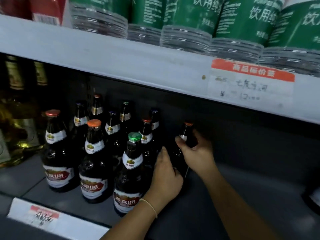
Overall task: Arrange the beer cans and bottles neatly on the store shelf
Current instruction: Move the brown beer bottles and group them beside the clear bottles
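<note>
The right hand [195, 149] grips the neck of an upright, orange-capped beer bottle [186, 135], while the left hand [166, 175] wraps its lower body. The bottle stands on the lower shelf [242, 196], just right of the clustered beer bottles [93, 161], its long axis vertical.

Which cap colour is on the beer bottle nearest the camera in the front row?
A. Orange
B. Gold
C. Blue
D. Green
D: the nearest bottle, just left of the left hand, has a green cap, while the two front bottles to its left have orange caps.
</note>
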`<move>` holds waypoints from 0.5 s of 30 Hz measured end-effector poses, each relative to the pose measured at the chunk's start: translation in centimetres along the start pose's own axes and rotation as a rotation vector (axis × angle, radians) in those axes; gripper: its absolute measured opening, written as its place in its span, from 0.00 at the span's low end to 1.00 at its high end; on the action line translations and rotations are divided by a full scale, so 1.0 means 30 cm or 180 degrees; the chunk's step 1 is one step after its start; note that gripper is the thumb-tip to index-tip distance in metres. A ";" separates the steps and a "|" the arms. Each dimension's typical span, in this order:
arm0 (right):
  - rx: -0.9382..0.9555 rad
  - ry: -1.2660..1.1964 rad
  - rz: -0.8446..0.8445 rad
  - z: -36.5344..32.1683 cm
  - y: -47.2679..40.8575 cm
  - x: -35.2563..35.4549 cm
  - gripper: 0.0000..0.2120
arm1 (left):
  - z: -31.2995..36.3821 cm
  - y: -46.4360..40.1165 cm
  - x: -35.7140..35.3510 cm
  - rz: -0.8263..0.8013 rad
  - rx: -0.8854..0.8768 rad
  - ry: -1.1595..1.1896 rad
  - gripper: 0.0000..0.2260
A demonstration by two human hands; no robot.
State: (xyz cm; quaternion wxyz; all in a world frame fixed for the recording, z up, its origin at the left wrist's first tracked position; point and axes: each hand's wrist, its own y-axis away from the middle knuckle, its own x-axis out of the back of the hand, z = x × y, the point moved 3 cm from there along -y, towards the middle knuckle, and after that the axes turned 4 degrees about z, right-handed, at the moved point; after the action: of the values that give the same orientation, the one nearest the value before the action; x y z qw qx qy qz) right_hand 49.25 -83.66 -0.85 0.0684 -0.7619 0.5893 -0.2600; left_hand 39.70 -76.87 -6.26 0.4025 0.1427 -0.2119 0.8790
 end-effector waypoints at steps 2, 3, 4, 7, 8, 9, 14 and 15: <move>-0.0068 0.0043 -0.0038 0.007 -0.016 -0.006 0.29 | -0.015 -0.006 -0.005 0.0009 0.0044 0.0041 0.35; -0.0060 0.0023 -0.0075 0.013 -0.024 -0.007 0.29 | -0.020 -0.006 -0.008 -0.0008 0.0056 0.0048 0.35; -0.0029 0.0042 -0.0100 0.010 -0.027 -0.006 0.29 | -0.024 -0.007 -0.012 -0.0019 0.0058 0.0082 0.36; 0.0065 0.0196 -0.0191 0.020 -0.036 0.002 0.28 | -0.048 -0.007 -0.033 -0.0075 0.0086 0.0153 0.37; 0.0069 0.0214 -0.0223 0.017 -0.032 0.006 0.28 | -0.059 -0.009 -0.040 -0.0069 0.0072 0.0180 0.37; 0.0074 0.0213 -0.0215 0.029 -0.033 0.009 0.27 | -0.068 -0.009 -0.045 -0.0061 0.0058 0.0213 0.38; 0.0032 -0.0092 -0.0073 0.114 0.035 0.040 0.17 | -0.085 -0.005 -0.055 -0.0045 -0.0005 0.0388 0.35; -0.0060 -0.0110 -0.0086 0.141 0.054 0.037 0.19 | -0.088 -0.007 -0.059 -0.0048 -0.0009 0.0417 0.35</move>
State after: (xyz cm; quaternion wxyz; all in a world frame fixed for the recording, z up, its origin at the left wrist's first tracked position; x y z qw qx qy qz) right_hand 50.06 -86.02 -4.78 0.0679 -0.7747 0.5802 -0.2422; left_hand 40.76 -76.61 -9.25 0.4223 0.0858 -0.1853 0.8832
